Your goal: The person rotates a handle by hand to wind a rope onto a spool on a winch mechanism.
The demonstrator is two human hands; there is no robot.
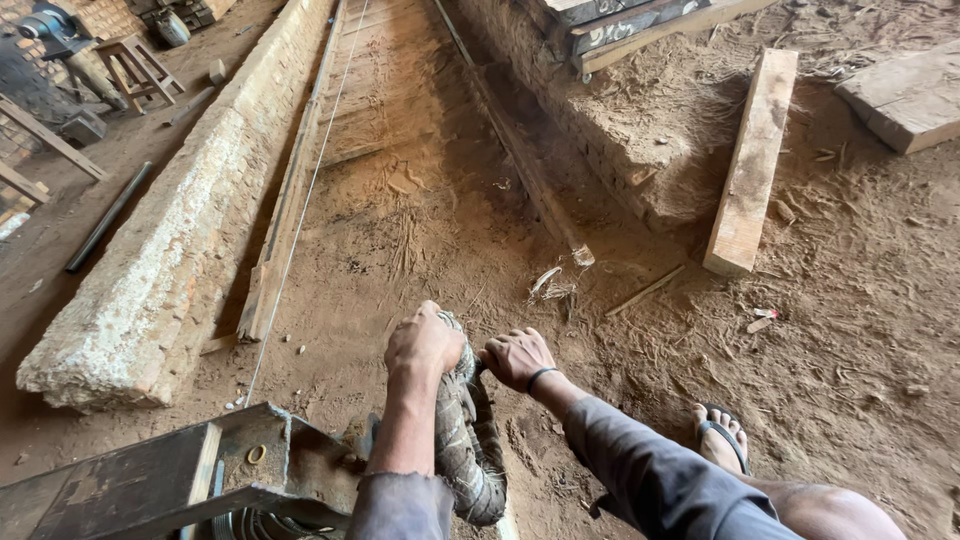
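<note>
My left hand [424,341] is closed over the top of a thick wheel-like rim wrapped in worn cloth and cord [463,450], low in the middle of the view. My right hand [516,357] grips the same wrapped rim just to the right, a dark band on its wrist. Both sleeves are grey. The rim stands beside a rusty metal frame [180,475] at the bottom left. My foot in a sandal [722,437] rests on the sawdust floor to the right.
A long rough stone curb [170,240] runs up the left. A thin taut line [300,210] and a timber rail lie along a sawdust-covered track. A wooden plank [752,160] and slab lie at the right; a stool [135,65] stands far left.
</note>
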